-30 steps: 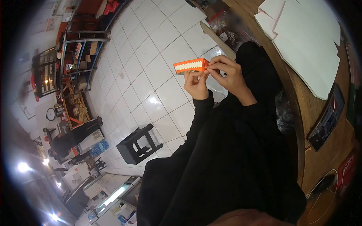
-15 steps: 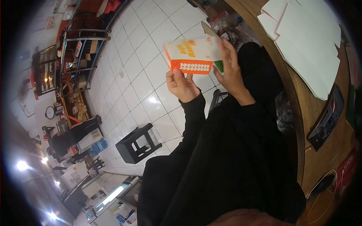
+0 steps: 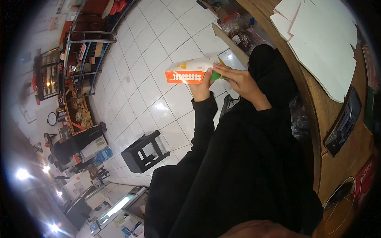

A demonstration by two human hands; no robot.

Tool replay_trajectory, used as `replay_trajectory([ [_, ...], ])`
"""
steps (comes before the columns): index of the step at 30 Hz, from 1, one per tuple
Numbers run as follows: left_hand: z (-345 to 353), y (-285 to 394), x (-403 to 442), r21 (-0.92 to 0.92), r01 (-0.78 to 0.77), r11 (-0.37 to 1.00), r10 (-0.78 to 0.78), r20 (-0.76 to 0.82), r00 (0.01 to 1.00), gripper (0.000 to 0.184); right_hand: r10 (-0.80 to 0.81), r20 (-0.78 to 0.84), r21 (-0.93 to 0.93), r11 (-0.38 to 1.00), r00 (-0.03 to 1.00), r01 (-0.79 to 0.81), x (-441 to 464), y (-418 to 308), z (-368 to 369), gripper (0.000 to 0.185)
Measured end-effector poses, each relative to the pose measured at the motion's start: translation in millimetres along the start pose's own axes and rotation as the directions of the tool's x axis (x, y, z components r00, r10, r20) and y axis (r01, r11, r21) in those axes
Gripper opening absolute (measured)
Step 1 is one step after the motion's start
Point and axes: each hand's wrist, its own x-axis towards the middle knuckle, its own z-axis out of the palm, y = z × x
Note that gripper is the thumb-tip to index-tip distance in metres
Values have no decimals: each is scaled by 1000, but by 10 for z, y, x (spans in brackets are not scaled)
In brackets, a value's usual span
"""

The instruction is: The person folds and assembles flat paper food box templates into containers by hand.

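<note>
A small carton [image 3: 186,73] is held up in the air in front of the person's knees, over the tiled floor. Its upper face is white with yellow print, and its near side is orange with rows of white dots. A green flap [image 3: 215,75] shows at its right end.

The left hand [image 3: 201,90] grasps the carton from below, its thumb laid against the orange side near the green flap. The right hand [image 3: 243,84] is at that same end, its fingers stretched over the end of the carton and touching it beside the flap.

The person's black clothing [image 3: 234,166] covers the arms and lap. To the right stands a wooden bench [image 3: 305,75], with a pile of white sheets [image 3: 323,43] whose edges overlap. Near the pile's lower end lies a dark phone [image 3: 343,122], and further down the bench are a white cable [image 3: 354,190] and a red item with white letters [image 3: 363,180]. Clear plastic bags [image 3: 238,31] sit beside the bench's upper end.

On the left, a black stool [image 3: 145,152] stands on the white tiled floor [image 3: 147,59], well apart from the hands. Beyond are a metal rack [image 3: 89,41] and another person [image 3: 73,147] in dark clothes.
</note>
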Motion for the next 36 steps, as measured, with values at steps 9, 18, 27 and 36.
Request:
replay_trajectory([
  [9, 68, -453, 52, 410, -501, 762, 547, 7, 837, 38, 389, -286, 9, 915, 876, -404, -18, 108, -75, 19],
  [18, 5, -554, 103, 251, -364, 897, 384, -35, 923, 58, 595, -50, 320, 770, 802, -552, -86, 181, -168, 20],
  [27, 97, -371, 21, 51, -330, 943, 333, -74, 940, 48, 565, -134, 345, 797, 814, -496, -4, 127, -106, 12],
  [36, 95, -279, -16, 536, -574, 620, 573, 190, 797, 26, 556, -66, 463, 753, 829, -468, -8, 71, -117, 11],
])
